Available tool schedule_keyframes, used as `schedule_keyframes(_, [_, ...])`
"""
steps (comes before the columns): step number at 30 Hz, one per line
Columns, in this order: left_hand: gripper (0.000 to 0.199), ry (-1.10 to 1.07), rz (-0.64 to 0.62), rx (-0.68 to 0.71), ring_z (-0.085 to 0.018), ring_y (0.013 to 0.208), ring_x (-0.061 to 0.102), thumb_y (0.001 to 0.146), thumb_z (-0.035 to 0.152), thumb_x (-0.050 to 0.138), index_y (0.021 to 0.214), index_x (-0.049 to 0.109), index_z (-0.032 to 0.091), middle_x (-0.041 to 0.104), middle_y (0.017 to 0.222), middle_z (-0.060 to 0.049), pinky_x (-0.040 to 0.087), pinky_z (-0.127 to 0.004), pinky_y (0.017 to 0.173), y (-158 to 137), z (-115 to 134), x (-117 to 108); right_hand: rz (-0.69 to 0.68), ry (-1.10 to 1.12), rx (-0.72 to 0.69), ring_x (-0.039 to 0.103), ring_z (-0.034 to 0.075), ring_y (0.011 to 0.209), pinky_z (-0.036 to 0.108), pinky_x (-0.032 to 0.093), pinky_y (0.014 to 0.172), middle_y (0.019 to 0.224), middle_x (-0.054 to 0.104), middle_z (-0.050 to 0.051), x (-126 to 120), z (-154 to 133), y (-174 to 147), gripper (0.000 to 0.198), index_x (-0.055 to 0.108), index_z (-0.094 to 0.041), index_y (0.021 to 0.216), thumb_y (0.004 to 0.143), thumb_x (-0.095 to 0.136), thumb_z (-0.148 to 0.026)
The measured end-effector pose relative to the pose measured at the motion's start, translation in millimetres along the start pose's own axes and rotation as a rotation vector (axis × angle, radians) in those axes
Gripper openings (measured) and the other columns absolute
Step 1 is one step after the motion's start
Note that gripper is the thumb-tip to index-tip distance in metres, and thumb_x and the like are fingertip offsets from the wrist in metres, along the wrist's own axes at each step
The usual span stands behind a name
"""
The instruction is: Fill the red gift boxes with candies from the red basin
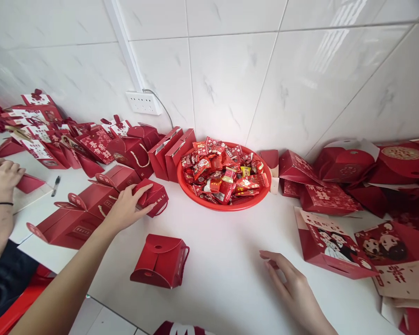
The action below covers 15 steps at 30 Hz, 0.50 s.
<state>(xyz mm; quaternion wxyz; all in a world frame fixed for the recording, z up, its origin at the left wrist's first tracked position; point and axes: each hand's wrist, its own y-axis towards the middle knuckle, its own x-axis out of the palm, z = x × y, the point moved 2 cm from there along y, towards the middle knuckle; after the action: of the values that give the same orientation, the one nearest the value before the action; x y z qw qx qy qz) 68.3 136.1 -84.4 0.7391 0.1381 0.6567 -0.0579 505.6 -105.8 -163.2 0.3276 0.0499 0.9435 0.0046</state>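
On the white desk point(223, 260), our left hand point(125, 207) reaches out to a small red box point(152, 195); its fingers point(141, 190) curl over the box top, grasping it. That box sits at the near end of a row of red boxes point(87, 204) lying on their sides, just left of the red bowl point(226, 204).

Our right hand point(293, 286) rests low on the desk, palm down, fingers loosely spread and released, holding nothing. It lies well apart from the box in the left hand.

Between the two hands, nearer us, stands a closed red box with a round flap point(160, 260), untouched.

Bowl holds a heap of wrapped sweets point(223, 172) and stands against the tiled wall point(265, 70).

To the right: flat and half-folded boxes, one printed with a cartoon couple point(331, 246), near the right hand.

Far left: another person's hand point(2, 179), clenched, with a black band at the wrist, resting on the desk. A pen point(56, 185) lies just beside it. More finished boxes are piled along the wall behind, below a white socket point(143, 102).
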Motion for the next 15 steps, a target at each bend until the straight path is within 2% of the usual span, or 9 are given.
schedule_keyframes(2, [0.068, -0.036, 0.041, 0.013, -0.039, 0.129, 0.042, 0.085, 0.06, 0.053, 0.146, 0.044, 0.031, 0.039, 0.138, -0.015, 0.039, -0.053, 0.105, -4.4, 2.4, -9.6, 0.03, 0.008, 0.008, 0.068, 0.018, 0.092, 0.023, 0.056, 0.065, 0.113, 0.068, 0.006, 2.1, -2.0, -0.9, 0.027, 0.059, -0.028, 0.115, 0.099, 0.043, -0.042])
schedule_keyframes(4, [0.063, -0.087, 0.13, 0.026, -0.033, 0.126, 0.044, 0.087, 0.055, 0.053, 0.145, 0.044, 0.032, 0.041, 0.135, -0.013, 0.04, -0.05, 0.105, -11.0, 2.6, -31.7, 0.06, 0.019, 0.014, 0.068, 0.019, 0.091, 0.023, 0.056, 0.062, 0.112, 0.068, 0.006, 4.7, -2.6, -1.6, 0.028, 0.059, -0.028, 0.113, 0.099, 0.042, -0.044])
schedule_keyframes(7, [0.064, -0.12, 0.373, 0.022, -0.027, 0.119, 0.047, 0.089, 0.051, 0.054, 0.148, 0.039, 0.03, 0.047, 0.129, -0.01, 0.041, -0.046, 0.105, -19.9, -6.4, -83.6, 0.046, 0.023, 0.011, 0.067, 0.019, 0.091, 0.024, 0.056, 0.065, 0.11, 0.069, 0.006, 7.2, 0.4, -2.1, 0.028, 0.059, -0.028, 0.113, 0.099, 0.042, -0.045])
schedule_keyframes(8, [0.066, -0.097, 0.488, 0.018, -0.027, 0.118, 0.047, 0.089, 0.051, 0.055, 0.148, 0.04, 0.027, 0.05, 0.127, -0.01, 0.04, -0.047, 0.105, -21.2, -12.0, -102.5, 0.026, 0.02, 0.007, 0.067, 0.019, 0.091, 0.024, 0.056, 0.067, 0.11, 0.069, 0.006, 7.4, 2.0, -2.1, 0.027, 0.059, -0.028, 0.113, 0.099, 0.043, -0.044])
schedule_keyframes(10, [0.069, -0.035, 0.612, -0.01, -0.028, 0.119, 0.046, 0.087, 0.052, 0.056, 0.147, 0.042, 0.022, 0.052, 0.122, -0.01, 0.037, -0.048, 0.107, -18.6, -27.1, -132.9, -0.017, 0.006, -0.006, 0.067, 0.018, 0.093, 0.025, 0.056, 0.074, 0.111, 0.068, 0.005, 7.3, 4.4, -2.2, 0.026, 0.058, -0.028, 0.115, 0.099, 0.044, -0.043])
schedule_keyframes(12, [0.072, 0.018, 0.639, -0.058, -0.029, 0.121, 0.044, 0.084, 0.053, 0.057, 0.147, 0.044, 0.022, 0.052, 0.123, -0.011, 0.037, -0.049, 0.107, -9.3, -46.6, -149.2, -0.034, -0.006, -0.019, 0.067, 0.017, 0.094, 0.025, 0.055, 0.078, 0.112, 0.068, 0.004, 7.0, 4.7, -2.5, 0.025, 0.057, -0.029, 0.115, 0.099, 0.044, -0.042])
schedule_keyframes(15, [0.071, 0.039, 0.554, -0.077, -0.029, 0.122, 0.044, 0.083, 0.053, 0.057, 0.146, 0.045, 0.023, 0.049, 0.125, -0.012, 0.038, -0.048, 0.107, 12.8, -79.6, -146.7, 0.022, 0.001, -0.016, 0.067, 0.018, 0.094, 0.026, 0.054, 0.079, 0.11, 0.069, 0.004, 7.0, 1.8, -2.4, 0.025, 0.058, -0.029, 0.114, 0.099, 0.043, -0.043])
